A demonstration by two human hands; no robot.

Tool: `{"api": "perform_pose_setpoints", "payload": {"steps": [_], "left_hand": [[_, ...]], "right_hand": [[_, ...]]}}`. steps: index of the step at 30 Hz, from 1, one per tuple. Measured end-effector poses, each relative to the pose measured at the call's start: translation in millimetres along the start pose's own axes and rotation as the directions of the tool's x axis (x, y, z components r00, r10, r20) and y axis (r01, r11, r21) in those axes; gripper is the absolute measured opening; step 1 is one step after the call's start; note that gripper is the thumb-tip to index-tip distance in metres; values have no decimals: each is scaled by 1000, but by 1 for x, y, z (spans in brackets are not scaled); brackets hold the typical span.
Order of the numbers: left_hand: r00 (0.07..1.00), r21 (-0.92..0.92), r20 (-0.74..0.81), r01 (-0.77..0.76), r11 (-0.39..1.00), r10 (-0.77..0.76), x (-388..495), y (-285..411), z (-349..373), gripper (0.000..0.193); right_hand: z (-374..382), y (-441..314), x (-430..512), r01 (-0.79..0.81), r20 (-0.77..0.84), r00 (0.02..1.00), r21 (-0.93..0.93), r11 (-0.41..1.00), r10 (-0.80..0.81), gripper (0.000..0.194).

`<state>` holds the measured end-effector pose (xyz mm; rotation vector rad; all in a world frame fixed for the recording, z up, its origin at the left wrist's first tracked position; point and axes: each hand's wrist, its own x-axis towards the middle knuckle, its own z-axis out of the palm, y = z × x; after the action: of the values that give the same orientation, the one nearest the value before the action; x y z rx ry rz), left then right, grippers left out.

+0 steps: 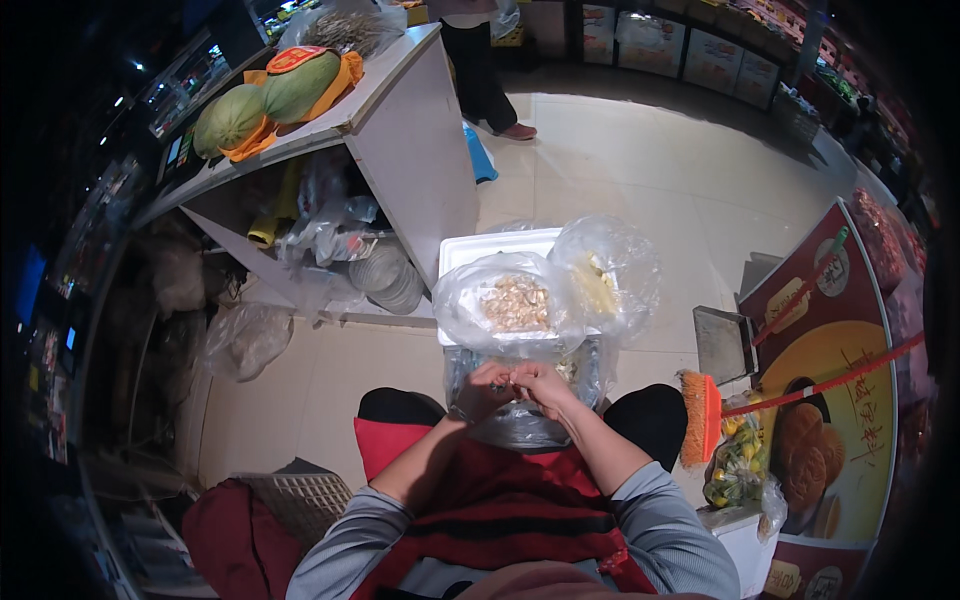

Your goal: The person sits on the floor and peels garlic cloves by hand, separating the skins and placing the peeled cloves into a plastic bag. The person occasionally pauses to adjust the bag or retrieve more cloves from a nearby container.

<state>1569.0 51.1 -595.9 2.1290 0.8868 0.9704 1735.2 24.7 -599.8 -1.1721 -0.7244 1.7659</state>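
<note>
My left hand and my right hand meet in front of my lap, fingertips pinched together on something too small to make out. Below them is a clear plastic bag with contents I cannot identify. Just beyond the hands, an open clear plastic bag of small pale brownish pieces lies over a white foam box. Beside it on the right sits another clear bag, which holds pale yellow pieces.
Left stands a counter with green melons on top and plastic bags inside. At right are an orange broom, a dustpan, a bag of yellow-green produce and a printed panel. A person stands beyond the counter.
</note>
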Motion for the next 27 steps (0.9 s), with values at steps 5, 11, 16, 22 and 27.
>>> {"api": "perform_pose_setpoints", "payload": {"steps": [5, 11, 16, 22, 27], "left_hand": [[1000, 65, -2, -14, 998, 14, 1, -1, 3, 28], [1000, 110, -2, 16, 994, -16, 3, 2, 4, 28], [999, 59, -19, 52, 997, -51, 3, 4, 6, 15], [995, 25, -16, 103, 994, -103, 1, 6, 8, 16], [998, 90, -29, 65, 994, -62, 2, 5, 8, 18]], "right_hand": [[3, 1, -2, 33, 3, 999, -1, 999, -33, 10], [3, 4, 2, 19, -64, 998, -11, 1000, -20, 9], [3, 9, 2, 47, -75, 996, 3, 999, -46, 9], [0, 13, 5, 14, -78, 997, 25, 1000, -12, 9], [-1, 10, 6, -11, -68, 998, 25, 1000, 13, 10]]}}
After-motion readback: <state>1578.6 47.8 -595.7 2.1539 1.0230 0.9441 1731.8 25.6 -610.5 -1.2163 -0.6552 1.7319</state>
